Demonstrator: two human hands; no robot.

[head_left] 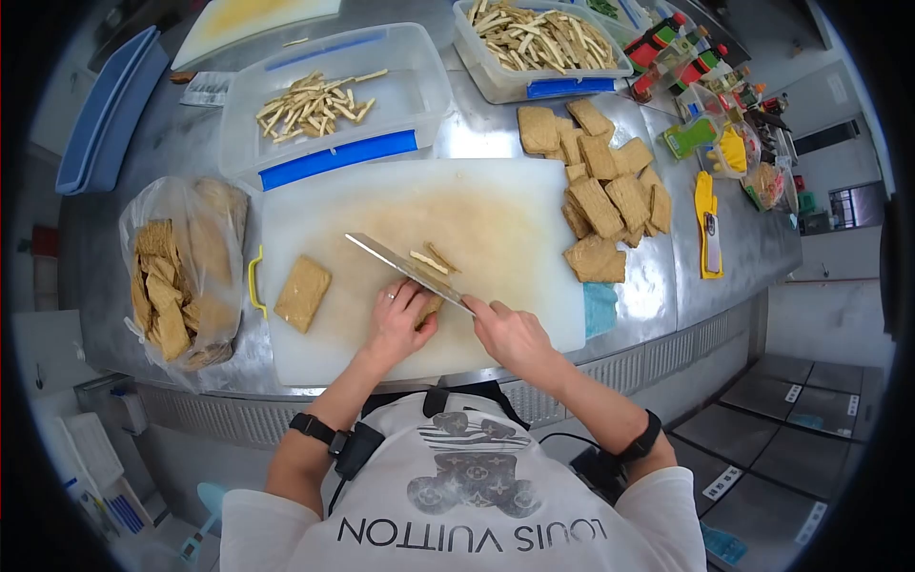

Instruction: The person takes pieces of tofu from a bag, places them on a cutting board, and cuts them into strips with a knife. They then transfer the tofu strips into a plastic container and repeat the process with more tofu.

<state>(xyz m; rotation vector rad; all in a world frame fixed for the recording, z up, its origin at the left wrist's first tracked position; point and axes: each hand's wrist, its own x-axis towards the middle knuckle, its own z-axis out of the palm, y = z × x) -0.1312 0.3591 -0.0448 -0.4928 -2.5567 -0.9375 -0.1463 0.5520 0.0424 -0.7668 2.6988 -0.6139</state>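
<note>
My right hand (512, 338) is closed round the handle of a knife (400, 266), whose blade points up and left over the white cutting board (515, 219). Beside the blade, my left hand (402, 319) presses with bent fingers on a brown tofu piece (432, 307), mostly hidden under the fingers and blade. A few cut strips (430, 262) lie just beyond the blade. One whole brown slab (303, 294) rests on the board's left part.
Left of the board is a plastic bag (205, 286) of brown slabs. Behind stand a tub (400, 81) with strips and a fuller tub (496, 84). Stacked slabs (600, 205) overlap the board's right edge. Bottles (658, 43) and a yellow glove (705, 205) are farther right.
</note>
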